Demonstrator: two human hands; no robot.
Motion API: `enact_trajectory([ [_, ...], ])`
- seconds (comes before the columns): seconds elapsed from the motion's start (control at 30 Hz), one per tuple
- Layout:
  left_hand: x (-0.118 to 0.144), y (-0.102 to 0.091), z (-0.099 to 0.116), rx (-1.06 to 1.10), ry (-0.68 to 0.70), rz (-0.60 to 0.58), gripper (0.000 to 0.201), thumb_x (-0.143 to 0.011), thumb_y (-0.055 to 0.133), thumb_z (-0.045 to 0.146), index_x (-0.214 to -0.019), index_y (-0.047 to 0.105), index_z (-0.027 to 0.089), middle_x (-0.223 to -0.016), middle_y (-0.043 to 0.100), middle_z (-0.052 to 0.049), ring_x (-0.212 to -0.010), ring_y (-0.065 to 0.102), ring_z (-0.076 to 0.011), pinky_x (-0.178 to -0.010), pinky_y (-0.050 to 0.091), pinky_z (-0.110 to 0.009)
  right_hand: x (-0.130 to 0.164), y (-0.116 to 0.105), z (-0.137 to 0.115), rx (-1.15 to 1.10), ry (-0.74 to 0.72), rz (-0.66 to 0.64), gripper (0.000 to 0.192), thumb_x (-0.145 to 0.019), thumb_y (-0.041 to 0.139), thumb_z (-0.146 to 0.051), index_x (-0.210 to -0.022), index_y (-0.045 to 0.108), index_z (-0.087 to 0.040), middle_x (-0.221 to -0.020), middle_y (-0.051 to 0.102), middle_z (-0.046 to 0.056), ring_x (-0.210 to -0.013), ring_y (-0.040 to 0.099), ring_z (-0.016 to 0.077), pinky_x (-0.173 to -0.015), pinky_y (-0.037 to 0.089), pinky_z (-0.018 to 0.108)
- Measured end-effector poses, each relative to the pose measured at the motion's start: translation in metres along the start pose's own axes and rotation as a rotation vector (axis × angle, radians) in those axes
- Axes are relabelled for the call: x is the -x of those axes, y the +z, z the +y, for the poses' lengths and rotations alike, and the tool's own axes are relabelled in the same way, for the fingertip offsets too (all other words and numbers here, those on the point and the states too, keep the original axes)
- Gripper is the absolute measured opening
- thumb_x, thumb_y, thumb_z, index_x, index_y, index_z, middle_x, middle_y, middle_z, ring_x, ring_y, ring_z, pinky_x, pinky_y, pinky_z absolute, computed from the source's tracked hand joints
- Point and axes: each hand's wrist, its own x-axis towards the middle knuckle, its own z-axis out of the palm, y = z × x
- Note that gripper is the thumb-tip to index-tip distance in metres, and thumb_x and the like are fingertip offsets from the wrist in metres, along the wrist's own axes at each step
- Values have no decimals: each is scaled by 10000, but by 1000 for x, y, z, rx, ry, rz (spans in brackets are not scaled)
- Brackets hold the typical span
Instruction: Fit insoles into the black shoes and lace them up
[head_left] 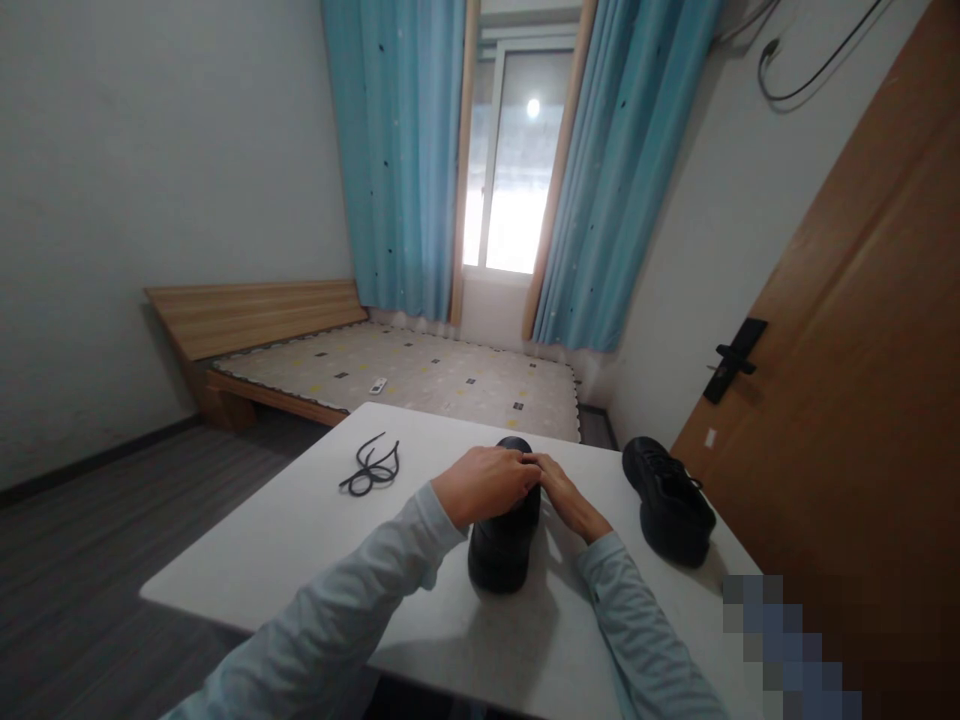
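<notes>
Left grip [486, 484] curled over the top of the black shoe [504, 545] at mid-surface, fingers folded down on its upper, clamped lightly on it. Right grip [568, 496] lying along the shoe's right side, fingers stretched toward the far end and meeting the left fingertips near the toe; touching the shoe, but closed or merely resting on it, cannot tell. Shoe standing upright on its sole, heel toward the near edge, toe pointing far. Second black shoe [669, 499] well apart to the right, near the right edge of the white surface [300, 540], also upright, laces in place. Loose black lace [371, 467] coiled on the surface to the far left, apart from both shoes. Pale blue sleeves covering both forearms. Beyond the surface, a low wooden bed [390, 370] with a patterned mattress, blue curtains [405, 150] framing a bright window, wooden door [847, 380] at right
</notes>
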Motion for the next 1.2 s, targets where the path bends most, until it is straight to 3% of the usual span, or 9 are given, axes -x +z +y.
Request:
enact_trajectory([
  [0.13,6,1,7,-26,-3,48,390,-763,618,432,-1083,535,227,-965,618,-56,-839,623,-201,-672,481,-264,-4,-1,6,-26,11,20,341,-878,411,-407,-1110,569,-215,-1134,571,55,-1103,485,203,-1002,333,394],
  [0.33,19,5,18,-96,-45,138,300,-879,464,165,-1176,440,201,-797,638,-41,-692,629,-165,-574,454,-243,-6,-1,6,-40,-1,29,334,-871,422,-425,-1085,579,-222,-1120,577,49,-1102,485,208,-1008,326,398],
  [0.53,33,15,29,-77,-66,187,47,-843,528,157,-842,574,169,-722,630,-28,-676,617,-166,-586,419,-269,-2,0,-4,-56,11,5,359,-873,420,-459,-1101,571,-227,-1136,564,56,-1121,476,209,-1022,317,396],
  [0.77,44,35,38,-93,-92,407,42,-830,569,234,-810,576,198,-735,592,-6,-722,547,-172,-645,372,-317,0,0,-6,-53,-8,0,374,-877,408,-479,-1108,565,-230,-1143,561,51,-1127,468,204,-1029,310,386],
  [0.97,60,43,56,-93,-124,650,155,-889,458,208,-833,601,193,-714,576,-23,-734,499,-171,-659,342,-327,2,0,-11,-64,3,-1,372,-876,403,-483,-1098,572,-236,-1143,564,51,-1126,470,208,-1026,312,390],
  [1.2,76,37,66,27,-141,753,232,-919,401,209,-836,616,187,-724,585,-16,-735,523,-142,-675,398,-297,4,1,-12,-82,9,-3,374,-870,409,-488,-1097,574,-240,-1138,571,47,-1126,476,208,-1028,311,389],
])
